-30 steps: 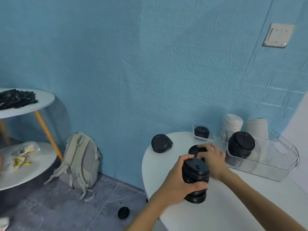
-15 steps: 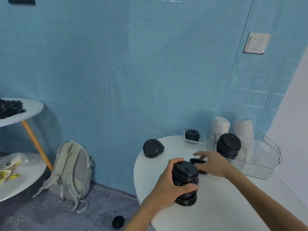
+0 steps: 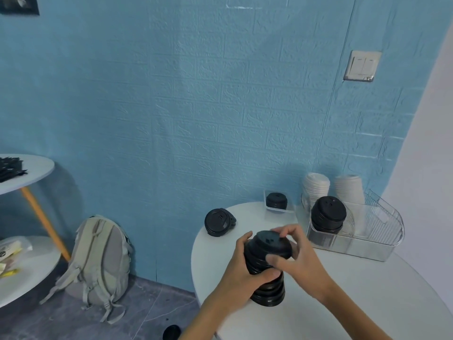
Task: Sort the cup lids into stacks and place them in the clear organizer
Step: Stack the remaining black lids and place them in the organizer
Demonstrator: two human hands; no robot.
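A tall stack of black cup lids (image 3: 267,268) stands on the round white table (image 3: 343,303). My left hand (image 3: 241,273) grips the stack around its middle. My right hand (image 3: 294,258) holds the top lid (image 3: 268,244) at its rim, fingers curled over it. The clear organizer (image 3: 367,238) sits at the table's back right, with a stack of black lids (image 3: 328,213) in its front left and white lids (image 3: 316,186) behind. More black lids (image 3: 219,222) lie on the table's left edge, and a small clear box (image 3: 276,201) holds a few more.
The blue wall runs close behind the table. A grey backpack (image 3: 98,261) leans against it on the floor at left. One black lid (image 3: 171,332) lies on the floor. A two-tier white side table (image 3: 31,173) stands at far left.
My right hand took a loose lid from the table behind the stack and brought it onto the stack's top. The left hand kept its hold. The camera view tilted up.
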